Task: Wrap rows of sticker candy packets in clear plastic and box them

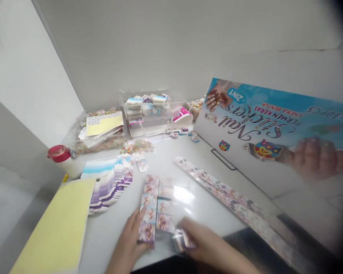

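**A:** We're live over a white tabletop [205, 217] set in a pale grey corner, with the wall [160, 45] rising along the far side. The left hand [128, 243] is up against a column of printed sticker sachets [148, 207], fingers extended along its left edge, not wrapped around it.

**B:** And the right hand [214, 243]?

**A:** Fingers curled closed, gripping a small folded bundle of sachets [183, 239] at the near end of that column, though it's a little blurred there.

**B:** What's around them?

**A:** A long sachet strip [225, 194] runs toward the near right, in front of a "Nail Stickers" cardboard display [274, 125] leaning at far right. At far centre sits a clear plastic box [148, 114] of packets, with a clear bag of candy [100, 142] to its left. Further left stands a red-capped bottle [60, 154], and at near left a yellow sheet pad [54, 228] lies beside fanned purple cards [108, 188].
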`<state>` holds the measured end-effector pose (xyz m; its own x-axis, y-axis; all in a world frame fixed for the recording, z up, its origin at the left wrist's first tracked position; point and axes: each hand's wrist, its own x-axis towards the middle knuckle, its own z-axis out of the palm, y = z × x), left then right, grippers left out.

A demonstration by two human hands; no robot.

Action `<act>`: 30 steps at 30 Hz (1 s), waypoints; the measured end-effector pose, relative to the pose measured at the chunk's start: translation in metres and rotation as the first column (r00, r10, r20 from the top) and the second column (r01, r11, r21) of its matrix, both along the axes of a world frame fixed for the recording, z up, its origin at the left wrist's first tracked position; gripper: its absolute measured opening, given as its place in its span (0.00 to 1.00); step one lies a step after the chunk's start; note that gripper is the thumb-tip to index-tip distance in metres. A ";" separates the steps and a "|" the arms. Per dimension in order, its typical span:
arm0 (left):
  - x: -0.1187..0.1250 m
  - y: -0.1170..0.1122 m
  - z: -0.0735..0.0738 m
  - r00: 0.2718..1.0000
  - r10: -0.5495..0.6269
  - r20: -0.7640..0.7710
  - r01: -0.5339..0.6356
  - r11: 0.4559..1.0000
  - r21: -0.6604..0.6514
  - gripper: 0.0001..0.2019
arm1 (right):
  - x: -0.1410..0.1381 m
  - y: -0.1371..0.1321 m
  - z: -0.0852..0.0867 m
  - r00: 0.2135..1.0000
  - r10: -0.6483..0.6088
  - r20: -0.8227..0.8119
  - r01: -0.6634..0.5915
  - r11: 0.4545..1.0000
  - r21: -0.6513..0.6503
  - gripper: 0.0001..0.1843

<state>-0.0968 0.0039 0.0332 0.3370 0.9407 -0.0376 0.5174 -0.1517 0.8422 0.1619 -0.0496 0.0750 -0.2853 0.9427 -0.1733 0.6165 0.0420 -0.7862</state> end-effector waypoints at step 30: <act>0.039 -0.022 -0.002 0.954 0.201 -0.224 -0.109 0.924 0.367 0.10 | -0.063 0.014 -0.028 0.921 -0.227 -0.316 0.197 0.973 -0.124 0.36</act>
<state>-0.0578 -0.0176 0.0310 0.2086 0.9492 0.2357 0.7460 -0.3103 0.5892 0.0992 -0.0358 0.0469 -0.1355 0.9724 -0.1900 0.3125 -0.1400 -0.9395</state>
